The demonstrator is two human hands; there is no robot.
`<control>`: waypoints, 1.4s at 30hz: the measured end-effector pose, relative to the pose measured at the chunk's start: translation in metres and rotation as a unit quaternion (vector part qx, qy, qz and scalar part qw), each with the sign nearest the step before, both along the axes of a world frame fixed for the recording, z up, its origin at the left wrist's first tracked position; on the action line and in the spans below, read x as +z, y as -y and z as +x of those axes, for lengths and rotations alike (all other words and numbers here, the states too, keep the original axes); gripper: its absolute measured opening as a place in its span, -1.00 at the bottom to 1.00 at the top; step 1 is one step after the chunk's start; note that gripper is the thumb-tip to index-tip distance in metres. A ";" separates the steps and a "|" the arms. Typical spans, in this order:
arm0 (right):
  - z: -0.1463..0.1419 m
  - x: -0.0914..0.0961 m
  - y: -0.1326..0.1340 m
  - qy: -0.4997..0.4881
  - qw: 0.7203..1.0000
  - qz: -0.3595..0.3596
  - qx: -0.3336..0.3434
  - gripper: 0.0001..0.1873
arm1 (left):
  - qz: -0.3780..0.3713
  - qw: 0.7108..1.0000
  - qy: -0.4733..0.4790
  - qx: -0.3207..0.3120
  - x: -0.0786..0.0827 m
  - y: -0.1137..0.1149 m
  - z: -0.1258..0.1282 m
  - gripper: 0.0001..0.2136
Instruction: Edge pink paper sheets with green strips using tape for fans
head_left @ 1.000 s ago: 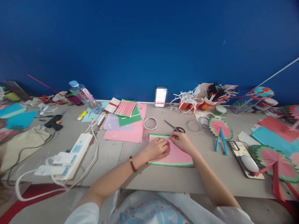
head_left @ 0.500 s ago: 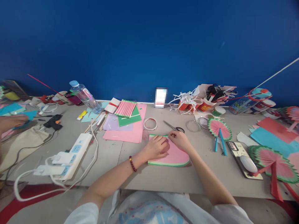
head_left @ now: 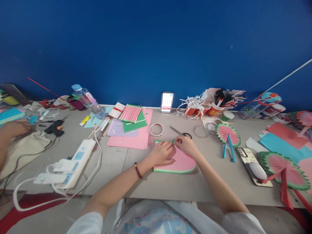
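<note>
A pink paper sheet (head_left: 181, 162) with green edges and rounded lower corners lies flat on the table in front of me. My left hand (head_left: 163, 153) rests flat across its left part, fingers stretched toward the far edge. At that far edge my right hand (head_left: 186, 144) has its fingertips pinched together on the paper's green border; the exact grip is partly hidden by the fingers. Just beyond the right hand lies a pair of scissors (head_left: 181, 132) with dark handles. A coil of white tape (head_left: 156, 129) lies farther to the left.
Left are a power strip (head_left: 80, 159), a bottle (head_left: 89, 100) and pleated pink paper (head_left: 131, 113) on sheets. Right are paper fans (head_left: 229, 135), a phone (head_left: 246, 159) under a mouse (head_left: 257, 171), and cups (head_left: 214, 109) of tools. Another person's hand (head_left: 19, 127) is at far left.
My hands keep nearly the same place on the pink sheet. At far left, the other person's hand and the blue paper near it have shifted.
</note>
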State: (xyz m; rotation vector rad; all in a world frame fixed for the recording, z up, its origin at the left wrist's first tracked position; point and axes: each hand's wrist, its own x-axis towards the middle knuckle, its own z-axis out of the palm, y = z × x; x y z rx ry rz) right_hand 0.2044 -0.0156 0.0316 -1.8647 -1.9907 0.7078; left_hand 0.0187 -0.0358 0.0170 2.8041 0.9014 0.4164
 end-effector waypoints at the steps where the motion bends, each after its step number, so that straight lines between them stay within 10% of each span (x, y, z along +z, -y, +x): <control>1: -0.001 0.001 0.000 0.004 1.000 -0.002 -0.003 -0.86 | 0.001 1.000 -0.001 0.001 0.000 0.000 0.000 -0.55; 36: 0.005 -0.011 0.033 -0.012 0.994 0.092 0.048 -0.74 | -0.011 1.000 0.018 0.014 -0.001 0.004 0.005 -0.51; 42: 0.006 -0.014 0.035 -0.059 0.978 0.199 0.014 -0.79 | -0.015 0.999 0.027 0.010 -0.005 0.001 0.003 -0.48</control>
